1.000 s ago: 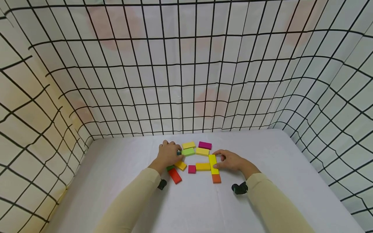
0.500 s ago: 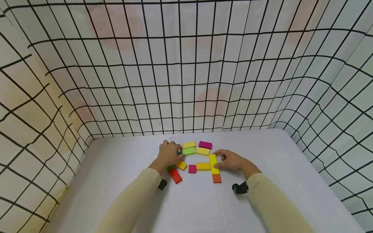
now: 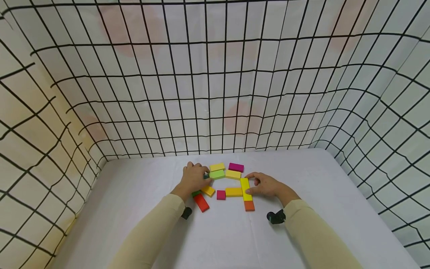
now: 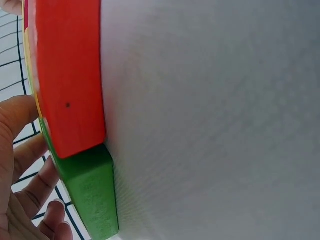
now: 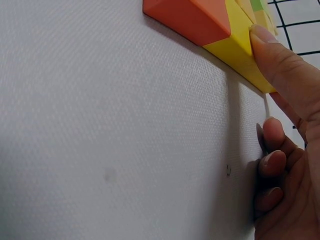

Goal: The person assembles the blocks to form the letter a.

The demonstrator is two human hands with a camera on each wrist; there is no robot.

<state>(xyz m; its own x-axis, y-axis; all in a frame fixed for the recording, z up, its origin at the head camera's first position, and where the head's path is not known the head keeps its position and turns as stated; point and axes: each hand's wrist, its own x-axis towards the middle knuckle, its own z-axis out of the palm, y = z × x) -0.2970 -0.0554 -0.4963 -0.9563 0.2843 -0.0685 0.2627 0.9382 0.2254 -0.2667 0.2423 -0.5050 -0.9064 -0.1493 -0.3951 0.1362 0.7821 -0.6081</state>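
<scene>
In the head view my left hand [image 3: 194,177] is at the left end of a group of coloured wooden blocks. Its thumb and forefinger grip a dark teal block [image 3: 206,176], mostly hidden by the fingers. A green block [image 4: 92,192] and a red block [image 4: 70,80] lie just below that hand, with an orange-yellow block [image 3: 208,191] by its thumb. My right hand [image 3: 265,185] pinches a long yellow block [image 3: 246,189] at the right end, thumb on its side and forefinger at its far end. An orange block [image 5: 192,17] meets the near end of that yellow block.
Between the hands lie a golden-yellow block [image 3: 233,192], a small crimson block [image 3: 221,195], a light green block [image 3: 217,174] and pale yellow blocks [image 3: 233,174]. A magenta block [image 3: 236,167] sits farther back. Black wire mesh [image 3: 208,101] surrounds the white table [image 3: 221,239] on three sides.
</scene>
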